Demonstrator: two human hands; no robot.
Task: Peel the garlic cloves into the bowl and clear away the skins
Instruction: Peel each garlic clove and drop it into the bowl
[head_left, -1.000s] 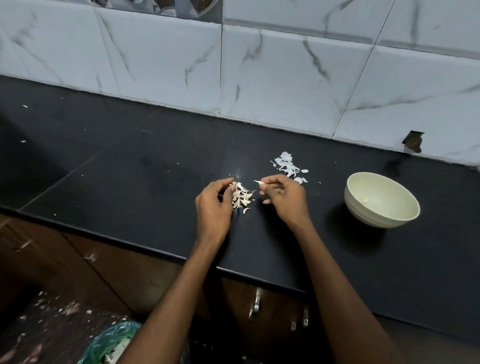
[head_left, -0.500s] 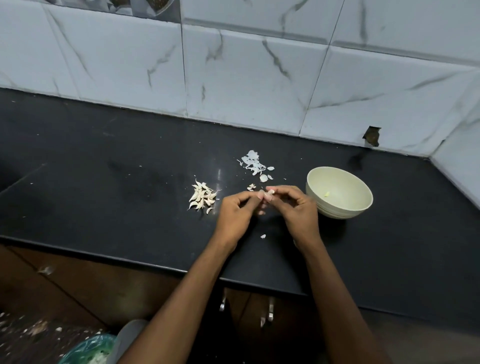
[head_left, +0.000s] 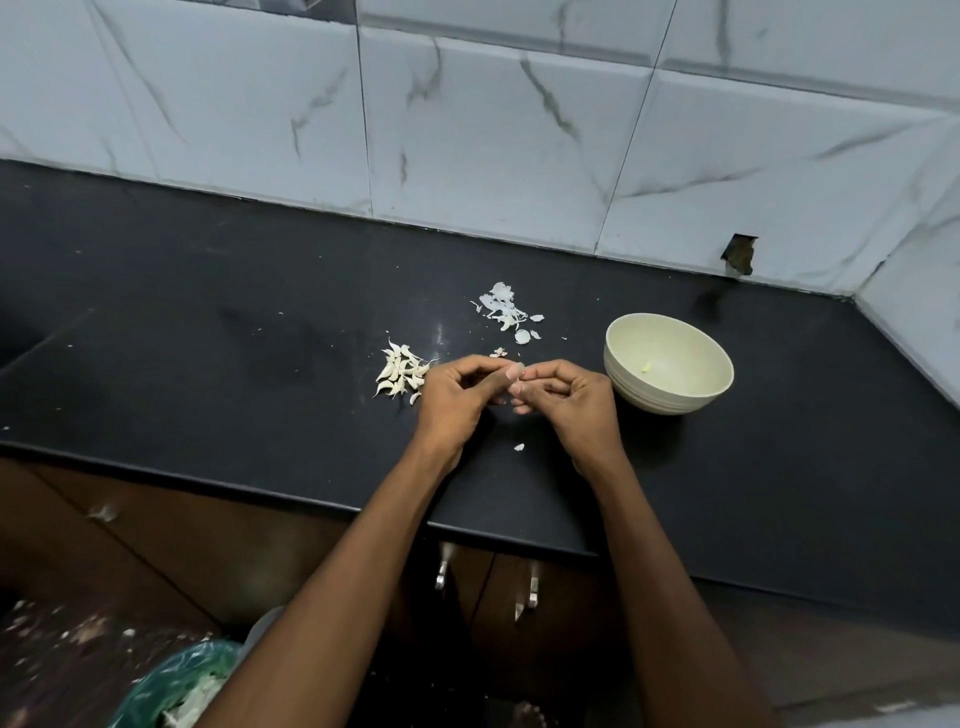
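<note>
At the lower left of the frame a green bag (head_left: 171, 686) showed beneath the counter (head_left: 208, 364). Left of centre on the counter lay the pile of unpeeled cloves (head_left: 401, 375), untouched now. A second earlier the left hand (head_left: 457, 397) had been at that pile; since then both hands had come together right of it, nearer the bowl. The left thumb and fingers were curled in toward the right hand (head_left: 563, 402), whose fingers were likewise curled, the two meeting fingertip to fingertip. They seemed to pinch one clove between them, though the clove itself was hidden. That suggests a fresh clove had been taken and peeling had begun. One skin flake (head_left: 518, 447) lay below the hands, and a scatter of skins (head_left: 506, 312) lay above them toward the wall. At the right, the bowl (head_left: 623, 364) held a single small piece, so most of the work remained, clearing included.
</note>
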